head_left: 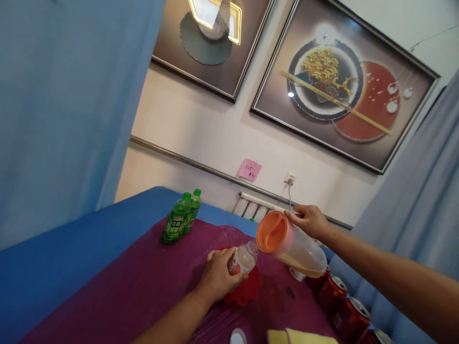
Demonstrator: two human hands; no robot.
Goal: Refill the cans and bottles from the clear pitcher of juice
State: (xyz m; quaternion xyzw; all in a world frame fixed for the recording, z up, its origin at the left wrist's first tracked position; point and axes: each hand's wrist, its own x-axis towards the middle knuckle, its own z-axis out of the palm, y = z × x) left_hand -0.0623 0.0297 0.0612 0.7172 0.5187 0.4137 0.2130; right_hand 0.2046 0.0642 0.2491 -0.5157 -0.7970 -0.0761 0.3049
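Observation:
My left hand is wrapped round a small clear bottle with a printed label, its open neck tilted up to the right. A clear pitcher with an orange lid lies tipped in the air, my right hand closed at its upper side. The lid's edge is close to the bottle's mouth; whether they touch I cannot tell. Pale yellowish liquid lies along the pitcher's lower side. Under the bottle is a red scalloped dish.
Two green bottles stand at the back left of the purple cover. Several red cans line the right edge. A white cap and a folded yellow cloth lie at the front.

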